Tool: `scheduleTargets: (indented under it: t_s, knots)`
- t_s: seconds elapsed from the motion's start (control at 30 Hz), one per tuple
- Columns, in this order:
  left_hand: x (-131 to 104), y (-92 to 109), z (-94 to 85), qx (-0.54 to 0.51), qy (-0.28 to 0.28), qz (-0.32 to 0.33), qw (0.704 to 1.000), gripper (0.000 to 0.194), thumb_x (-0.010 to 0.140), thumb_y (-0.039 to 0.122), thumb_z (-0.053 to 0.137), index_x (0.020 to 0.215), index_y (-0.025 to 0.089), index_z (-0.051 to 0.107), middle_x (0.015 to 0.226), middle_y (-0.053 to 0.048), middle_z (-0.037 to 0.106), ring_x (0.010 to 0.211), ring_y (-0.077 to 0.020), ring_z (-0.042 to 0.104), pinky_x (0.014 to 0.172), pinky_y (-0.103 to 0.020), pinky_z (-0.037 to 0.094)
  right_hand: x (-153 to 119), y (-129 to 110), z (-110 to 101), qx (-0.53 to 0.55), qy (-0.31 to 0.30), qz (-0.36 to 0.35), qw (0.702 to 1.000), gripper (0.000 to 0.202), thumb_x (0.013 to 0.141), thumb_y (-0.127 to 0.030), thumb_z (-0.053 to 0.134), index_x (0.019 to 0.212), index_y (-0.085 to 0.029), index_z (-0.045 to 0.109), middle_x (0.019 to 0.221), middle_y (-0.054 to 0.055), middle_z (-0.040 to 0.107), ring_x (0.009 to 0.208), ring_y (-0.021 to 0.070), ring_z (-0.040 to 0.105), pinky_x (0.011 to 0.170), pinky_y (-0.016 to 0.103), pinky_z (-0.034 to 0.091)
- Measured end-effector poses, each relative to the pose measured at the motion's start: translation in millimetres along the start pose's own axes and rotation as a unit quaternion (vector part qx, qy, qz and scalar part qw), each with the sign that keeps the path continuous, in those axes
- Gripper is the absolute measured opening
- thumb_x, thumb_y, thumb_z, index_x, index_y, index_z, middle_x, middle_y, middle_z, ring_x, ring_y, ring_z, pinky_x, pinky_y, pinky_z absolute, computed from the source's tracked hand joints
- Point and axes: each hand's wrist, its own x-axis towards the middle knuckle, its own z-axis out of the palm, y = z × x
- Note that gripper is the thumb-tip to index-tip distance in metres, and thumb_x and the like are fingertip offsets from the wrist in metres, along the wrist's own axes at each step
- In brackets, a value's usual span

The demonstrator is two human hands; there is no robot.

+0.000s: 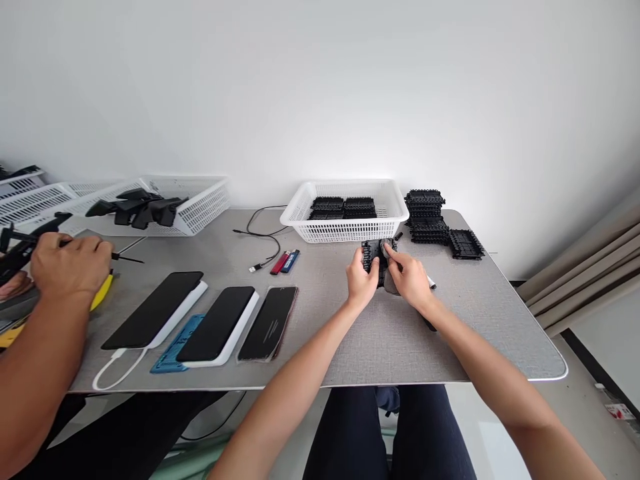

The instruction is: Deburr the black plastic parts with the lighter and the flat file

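Black ridged part [371, 251] lies between left hand [362, 279], gripping its left side, and right hand [411, 279], pinching a grey piece [384, 245] at its right.

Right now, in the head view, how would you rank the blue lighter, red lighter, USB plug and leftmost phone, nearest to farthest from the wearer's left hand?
From the left hand:
1. Blue lighter: just left of it.
2. Red lighter: left of the blue one.
3. USB plug: farther left.
4. Leftmost phone: farthest left.
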Motion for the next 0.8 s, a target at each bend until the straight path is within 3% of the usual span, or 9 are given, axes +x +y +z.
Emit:
scheduleTargets:
  t_s: [0.27,0.47,0.53,0.7,0.8]
  knots:
    - [5.7,-7.8,2.9,-0.075,0.029,-0.055,0.995,0.021,0.083,0.028,0.063,0.102,0.019,0.061,0.094,-0.007,0.072,0.087,-0.0226,0.068,0.08,-0.034,0.053,-4.9,-15.1,0.5,-0.13,-0.081,0.034,0.988,0.052,0.1,-0.021,0.037,0.151,-0.026,0.046,0.108,0.006,0.074,0.091,0.0221,0.068,0.071,0.028,0.044]
    - [22.3,-14.7,-9.0,-0.115,0.102,-0.092,0.984,0.022,0.079,0.027,0.065,0.098,0.018,0.06,0.097,-0.007,0.071,0.089,-0.022,0.067,0.085,-0.036,0.052,-11.2,-26.7,8.3,-0.171,-0.165,0.006,0.971,0.05,0.098,-0.021,0.04,0.146,-0.028,0.054,0.109,0.008,0.074,0.096,0.0246,0.069,0.075,0.03,0.046]
    - [23.9,-17.9,-10.8,-0.116,0.097,-0.093,0.984,0.022,0.079,0.028,0.066,0.098,0.019,0.061,0.097,-0.007,0.071,0.09,-0.0225,0.066,0.086,-0.036,0.052,-11.2,-27.9,7.2,-0.165,-0.158,0.006,0.974,0.047,0.097,-0.02,0.041,0.138,-0.026,0.061,0.105,0.008,0.075,0.095,0.0247,0.07,0.074,0.03,0.046]
    - [27.1,-25.2,-14.2,-0.126,0.085,-0.097,0.984,0.026,0.08,0.031,0.067,0.102,0.019,0.061,0.101,-0.008,0.071,0.092,-0.023,0.067,0.088,-0.037,0.052,-8.0,-16.8,-2.9,-0.052,-0.097,0.017,0.994,0.038,0.093,-0.018,0.04,0.098,-0.022,0.078,0.088,0.004,0.077,0.08,0.0212,0.07,0.073,0.029,0.048]
    - [29.8,-26.4,-16.1,-0.127,0.088,-0.102,0.983,0.027,0.08,0.032,0.068,0.103,0.019,0.061,0.104,-0.008,0.071,0.095,-0.0235,0.067,0.09,-0.037,0.051,-7.2,-6.5,-4.8,0.046,0.016,-0.008,0.999,0.039,0.093,-0.017,0.039,0.107,-0.019,0.075,0.097,0.005,0.077,0.084,0.0201,0.071,0.078,0.03,0.051]
